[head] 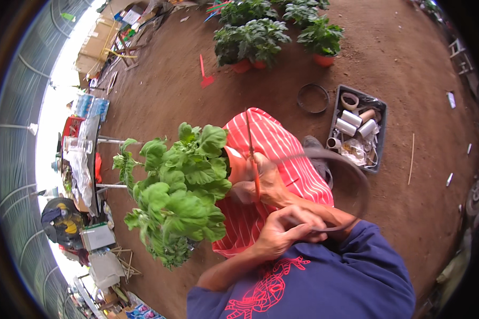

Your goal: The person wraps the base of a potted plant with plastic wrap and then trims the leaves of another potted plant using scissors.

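Note:
A leafy green plant in an orange pot lies tipped to the left across my lap, over red striped cloth. My right hand is at the pot's base, gripping what looks like scissors with orange handles; their dark blade points away from me. Between finger and thumb, my left hand pinches one end of a dark flexible strip. The strip loops out to the right and back towards my right hand, blurred by motion. Its far end is hidden near the right fingers.
Beyond my knees stand potted plants on bare soil. A grey crate of tape rolls sits at right, beside a dark ring. A red plastic tool lies ahead. A cluttered table and fan are at left.

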The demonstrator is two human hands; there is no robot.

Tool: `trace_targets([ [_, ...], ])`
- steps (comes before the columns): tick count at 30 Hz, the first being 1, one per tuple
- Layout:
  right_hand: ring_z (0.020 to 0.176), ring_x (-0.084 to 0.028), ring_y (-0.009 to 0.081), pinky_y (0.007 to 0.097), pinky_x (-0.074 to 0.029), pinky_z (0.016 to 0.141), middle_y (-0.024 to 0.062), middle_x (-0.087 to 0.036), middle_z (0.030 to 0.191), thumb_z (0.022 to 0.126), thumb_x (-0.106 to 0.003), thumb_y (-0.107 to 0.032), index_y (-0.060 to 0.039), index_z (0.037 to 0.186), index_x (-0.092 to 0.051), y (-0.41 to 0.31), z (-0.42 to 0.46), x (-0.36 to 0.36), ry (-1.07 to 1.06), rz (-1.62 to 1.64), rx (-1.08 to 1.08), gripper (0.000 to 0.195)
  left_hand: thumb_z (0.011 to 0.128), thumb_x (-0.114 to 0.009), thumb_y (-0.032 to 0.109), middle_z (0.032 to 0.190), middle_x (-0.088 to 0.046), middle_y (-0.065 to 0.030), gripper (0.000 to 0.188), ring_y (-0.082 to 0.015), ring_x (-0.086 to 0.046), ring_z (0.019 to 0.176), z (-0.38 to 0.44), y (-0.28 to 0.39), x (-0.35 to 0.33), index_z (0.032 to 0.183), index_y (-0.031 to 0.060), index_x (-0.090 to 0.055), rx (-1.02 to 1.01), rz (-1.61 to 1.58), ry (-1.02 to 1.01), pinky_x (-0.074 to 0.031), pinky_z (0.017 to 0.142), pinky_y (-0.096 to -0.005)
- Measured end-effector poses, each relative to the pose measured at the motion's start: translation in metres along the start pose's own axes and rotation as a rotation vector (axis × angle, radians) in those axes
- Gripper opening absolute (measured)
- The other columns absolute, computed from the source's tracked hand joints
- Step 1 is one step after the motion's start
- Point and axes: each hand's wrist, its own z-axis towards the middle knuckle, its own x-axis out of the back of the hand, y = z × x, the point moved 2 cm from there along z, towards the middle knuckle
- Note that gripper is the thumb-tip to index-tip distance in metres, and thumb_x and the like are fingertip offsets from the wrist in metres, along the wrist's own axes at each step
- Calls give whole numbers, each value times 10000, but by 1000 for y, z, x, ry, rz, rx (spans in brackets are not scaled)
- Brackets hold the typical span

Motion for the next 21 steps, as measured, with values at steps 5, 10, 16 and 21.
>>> trace_targets([
  [5,854,-586,156,355,-516,754,37,-594,897,630,-1024,-321,-53,1012,-585,-37,0,4,27,11,6,641,1036,-662,83,1022,-746,-181,101,-214,-738,951,93,12,-26,994,-6,-642,-205,279,36,-613,848,-318],
  [10,835,-568,109,330,-495,729,-10,-617,889,681,-1006,-280,-25,1132,-597,0,7,-2,-48,-130,-125,660,1001,-689,53,1265,-655,-233,403,-285,-717,1113,162,32,13,1331,-96,-512,-74,182,301,-622,933,-352],
  [16,803,-585,207,373,-490,751,78,-562,844,642,-1008,-313,-11,968,-598,-28,-3,5,51,-224,104,605,992,-657,5,1139,-711,-107,277,-158,-661,1074,35,33,0,1266,-31,-671,-63,654,-168,-517,959,-298],
  [21,787,-562,248,405,-483,742,134,-559,860,623,-1008,-328,12,932,-564,-41,-3,9,5,-195,-4,639,995,-672,21,890,-606,-29,121,-96,-562,768,-77,35,58,956,63,-566,-437,854,849,-491,702,-252],
])
